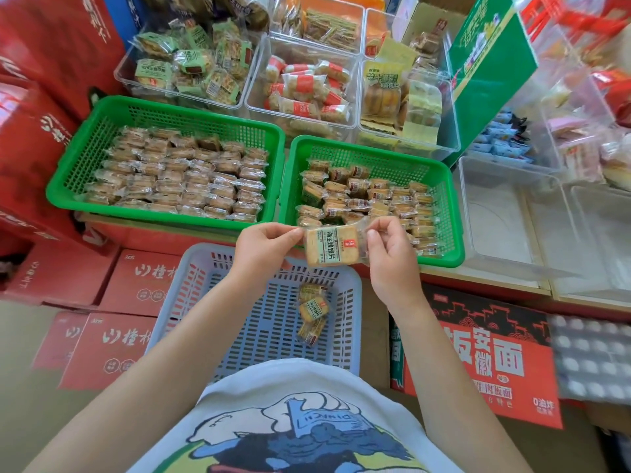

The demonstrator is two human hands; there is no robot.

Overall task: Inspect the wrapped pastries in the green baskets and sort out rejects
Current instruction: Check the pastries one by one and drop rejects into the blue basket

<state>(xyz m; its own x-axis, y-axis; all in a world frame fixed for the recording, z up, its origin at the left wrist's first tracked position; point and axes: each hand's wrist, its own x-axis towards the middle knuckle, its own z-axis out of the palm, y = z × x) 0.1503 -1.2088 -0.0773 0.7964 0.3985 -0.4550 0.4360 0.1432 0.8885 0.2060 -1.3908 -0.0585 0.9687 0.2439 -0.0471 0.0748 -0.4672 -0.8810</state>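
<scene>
While both arms extend forward, left hand (264, 245) and right hand (389, 249) pinch a wrapped pastry (326, 245).

Shelf (478, 285) w/ 2 green baskets (164, 114)

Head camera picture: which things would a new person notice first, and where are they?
Centre: the left hand and right hand pinch one wrapped pastry by its ends. Behind stand two green baskets of pastries; below, a blue basket holds a few packs.
</scene>
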